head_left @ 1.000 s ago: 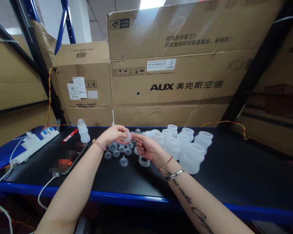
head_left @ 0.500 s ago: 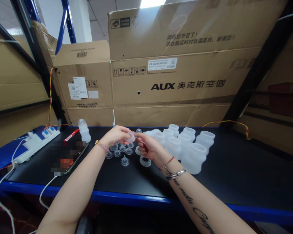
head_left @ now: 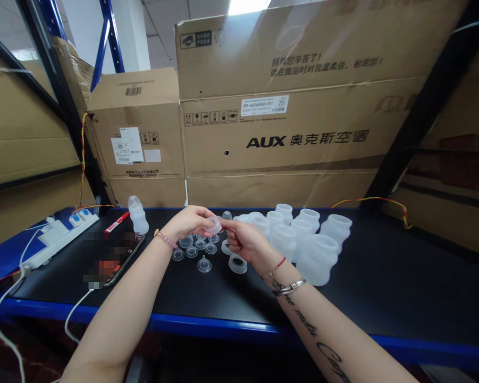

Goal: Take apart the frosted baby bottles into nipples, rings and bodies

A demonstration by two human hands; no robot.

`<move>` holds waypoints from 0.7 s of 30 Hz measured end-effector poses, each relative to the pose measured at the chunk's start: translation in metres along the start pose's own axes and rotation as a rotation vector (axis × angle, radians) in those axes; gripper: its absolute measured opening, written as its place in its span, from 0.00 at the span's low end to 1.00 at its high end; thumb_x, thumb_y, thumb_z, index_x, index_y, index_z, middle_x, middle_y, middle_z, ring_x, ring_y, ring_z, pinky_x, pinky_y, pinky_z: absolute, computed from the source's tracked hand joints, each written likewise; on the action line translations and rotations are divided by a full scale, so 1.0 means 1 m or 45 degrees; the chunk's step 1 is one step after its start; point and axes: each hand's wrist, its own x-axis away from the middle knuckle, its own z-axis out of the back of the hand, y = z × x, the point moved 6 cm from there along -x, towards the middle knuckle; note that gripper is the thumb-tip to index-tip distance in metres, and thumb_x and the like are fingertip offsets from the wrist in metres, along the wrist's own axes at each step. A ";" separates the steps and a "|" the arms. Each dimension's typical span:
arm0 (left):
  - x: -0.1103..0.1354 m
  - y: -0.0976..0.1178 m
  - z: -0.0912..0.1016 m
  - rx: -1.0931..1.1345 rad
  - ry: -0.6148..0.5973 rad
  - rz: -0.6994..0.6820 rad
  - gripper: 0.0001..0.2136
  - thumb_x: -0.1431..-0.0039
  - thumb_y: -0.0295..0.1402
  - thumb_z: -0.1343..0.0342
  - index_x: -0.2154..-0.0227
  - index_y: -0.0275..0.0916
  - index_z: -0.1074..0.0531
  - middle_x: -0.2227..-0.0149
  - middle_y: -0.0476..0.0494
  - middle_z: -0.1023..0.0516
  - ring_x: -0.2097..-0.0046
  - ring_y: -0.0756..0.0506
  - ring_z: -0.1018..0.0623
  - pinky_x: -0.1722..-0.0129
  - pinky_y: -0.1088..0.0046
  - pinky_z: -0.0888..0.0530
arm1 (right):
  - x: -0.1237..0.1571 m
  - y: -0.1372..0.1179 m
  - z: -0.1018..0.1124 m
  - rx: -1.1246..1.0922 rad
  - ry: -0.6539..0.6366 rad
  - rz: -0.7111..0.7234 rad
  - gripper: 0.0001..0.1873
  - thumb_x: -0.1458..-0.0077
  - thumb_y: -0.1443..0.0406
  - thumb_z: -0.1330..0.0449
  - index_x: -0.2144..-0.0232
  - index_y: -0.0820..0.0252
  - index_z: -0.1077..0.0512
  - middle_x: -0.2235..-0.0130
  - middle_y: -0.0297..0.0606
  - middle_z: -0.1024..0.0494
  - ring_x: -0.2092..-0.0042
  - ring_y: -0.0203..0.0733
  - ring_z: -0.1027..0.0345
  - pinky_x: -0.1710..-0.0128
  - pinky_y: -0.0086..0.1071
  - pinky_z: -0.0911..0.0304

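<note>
Above the middle of the table, my left hand [head_left: 195, 221] is closed around the edge of a translucent bottle collar ring [head_left: 213, 226]. My right hand [head_left: 241, 239] meets the ring from the right, fingers curled and fingertips pressed at its side; what they pinch is hidden. Below my left hand lie several clear bottle nipples [head_left: 204, 264], tips up. Another collar ring [head_left: 237, 264] rests under my right hand, with one more partly hidden behind the fingers. To the right of my right hand stand several frosted, open-topped baby bottles [head_left: 318, 260].
At left stands a capped baby bottle [head_left: 137, 215], near a red marker [head_left: 117, 222] and a phone [head_left: 123, 260] on a cable. A white power strip [head_left: 61, 239] lies along the left side. Large cardboard boxes [head_left: 303, 175] wall off the back. A blue edge [head_left: 223, 323] borders the table's front.
Both hands stay together at the ring, with only a slight shift of the right fingers. The bottles and loose parts have not moved.
</note>
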 end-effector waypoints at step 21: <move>-0.001 0.003 0.000 0.081 0.123 0.017 0.06 0.53 0.18 0.43 0.73 0.32 0.25 0.77 0.48 0.26 0.78 0.56 0.30 0.80 0.82 0.37 | -0.005 0.002 0.004 -0.126 0.030 0.037 0.16 0.47 0.70 0.42 0.80 0.57 0.44 0.88 0.20 0.52 0.84 0.26 0.65 0.87 0.23 0.64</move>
